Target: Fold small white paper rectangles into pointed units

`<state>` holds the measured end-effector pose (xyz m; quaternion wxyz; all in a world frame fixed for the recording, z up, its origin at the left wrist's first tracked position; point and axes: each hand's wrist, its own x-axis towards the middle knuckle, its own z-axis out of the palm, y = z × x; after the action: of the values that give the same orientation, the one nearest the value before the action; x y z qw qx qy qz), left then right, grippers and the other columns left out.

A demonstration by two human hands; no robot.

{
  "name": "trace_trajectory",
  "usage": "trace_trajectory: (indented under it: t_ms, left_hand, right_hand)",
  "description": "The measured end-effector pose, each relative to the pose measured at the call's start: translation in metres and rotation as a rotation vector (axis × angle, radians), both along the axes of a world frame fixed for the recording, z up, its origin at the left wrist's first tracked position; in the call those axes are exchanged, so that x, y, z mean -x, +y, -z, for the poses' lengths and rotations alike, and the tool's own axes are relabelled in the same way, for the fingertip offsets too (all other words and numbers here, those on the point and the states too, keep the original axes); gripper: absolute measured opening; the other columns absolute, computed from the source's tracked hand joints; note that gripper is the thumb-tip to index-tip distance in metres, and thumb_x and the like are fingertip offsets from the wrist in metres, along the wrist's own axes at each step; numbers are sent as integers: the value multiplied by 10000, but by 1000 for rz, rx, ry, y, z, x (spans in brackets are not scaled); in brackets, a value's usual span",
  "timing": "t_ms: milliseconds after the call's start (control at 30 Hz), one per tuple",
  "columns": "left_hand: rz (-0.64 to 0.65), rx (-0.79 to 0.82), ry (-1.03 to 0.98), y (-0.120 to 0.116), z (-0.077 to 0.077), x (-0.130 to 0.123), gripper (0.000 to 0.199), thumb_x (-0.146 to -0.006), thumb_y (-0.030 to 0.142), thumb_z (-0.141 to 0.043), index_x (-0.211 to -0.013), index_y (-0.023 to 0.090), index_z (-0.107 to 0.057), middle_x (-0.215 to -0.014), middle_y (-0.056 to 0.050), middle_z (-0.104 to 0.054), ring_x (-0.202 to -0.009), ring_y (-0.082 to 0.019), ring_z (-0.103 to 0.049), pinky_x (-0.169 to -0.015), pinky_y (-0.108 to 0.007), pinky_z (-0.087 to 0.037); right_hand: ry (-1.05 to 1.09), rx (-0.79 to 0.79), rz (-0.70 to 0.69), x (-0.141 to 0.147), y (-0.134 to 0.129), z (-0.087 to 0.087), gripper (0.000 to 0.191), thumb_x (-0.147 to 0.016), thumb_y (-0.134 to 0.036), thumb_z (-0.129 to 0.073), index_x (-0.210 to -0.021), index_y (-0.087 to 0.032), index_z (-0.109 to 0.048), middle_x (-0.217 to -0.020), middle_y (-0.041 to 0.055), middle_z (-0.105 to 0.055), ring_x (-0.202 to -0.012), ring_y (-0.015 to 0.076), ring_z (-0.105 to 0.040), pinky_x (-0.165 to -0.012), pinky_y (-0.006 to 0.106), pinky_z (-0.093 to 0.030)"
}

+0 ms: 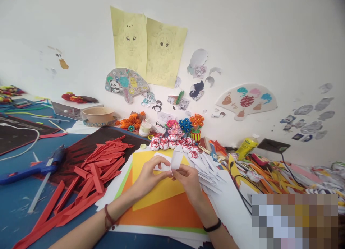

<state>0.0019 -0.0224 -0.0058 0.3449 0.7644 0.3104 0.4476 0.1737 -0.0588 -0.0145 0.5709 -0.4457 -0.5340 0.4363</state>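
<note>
A white paper strip (177, 159) stands up between my two hands, bent over on itself. My left hand (153, 171) pinches its lower edge between thumb and index finger. From the other side, my right hand (187, 179) grips the same strip near its base. Under both hands lie a yellow sheet (145, 197) and an orange sheet (164, 216), stacked on white and green paper. Just beyond the hands sit several red-and-white folded paper pieces (164, 144). A pile of white paper strips (211, 171) spreads to the right of my right hand.
Red folded strips (91, 180) heap up on the left beside a blue glue gun (48, 166). Small paper flower pots (196, 134), a bowl (98, 116) and a yellow bottle (246, 147) line the wall. A black cable (239, 191) runs along the right among paper scraps.
</note>
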Motion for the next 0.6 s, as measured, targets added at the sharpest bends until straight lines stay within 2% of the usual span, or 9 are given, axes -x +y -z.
trace_trajectory:
  t_ms: [167, 333, 500, 600]
  left_hand:
    - [13, -18, -17, -2, -3, 2, 233, -819, 389, -700, -934, 195, -639, -930, -39, -645, -847, -182, -556, -767, -290, -416]
    - [-34, -9, -43, -4, -5, 0, 206, -822, 374, -693, -891, 187, -642, -893, -33, -650, -815, -173, -545, -749, -278, -410]
    - [-83, 76, -54, -3, -1, -3, 198, -845, 372, -638, -826, 175, -650, -791, -19, -630, -723, -157, -500, -681, -260, -382]
    - [-120, 157, -58, 0, 4, -4, 247, -830, 407, -640, -774, 167, -651, -719, -3, -593, -678, -146, -480, -654, -254, -364]
  right_hand:
    - [27, 25, -7, 1, 0, -1, 261, -751, -389, -767, -853, -148, -771, -704, 81, -748, -625, 190, -677, -602, 286, -534]
    - [45, 50, -28, 2, 0, -1, 278, -728, -392, -783, -853, -143, -777, -722, 87, -752, -636, 197, -690, -605, 293, -548]
    - [49, 48, -20, 3, -1, -1, 323, -735, -405, -774, -934, -150, -777, -835, 103, -764, -702, 225, -714, -638, 321, -564]
    - [41, 58, -22, 2, 0, -1, 320, -736, -417, -771, -912, -150, -780, -820, 103, -764, -708, 233, -717, -643, 331, -565]
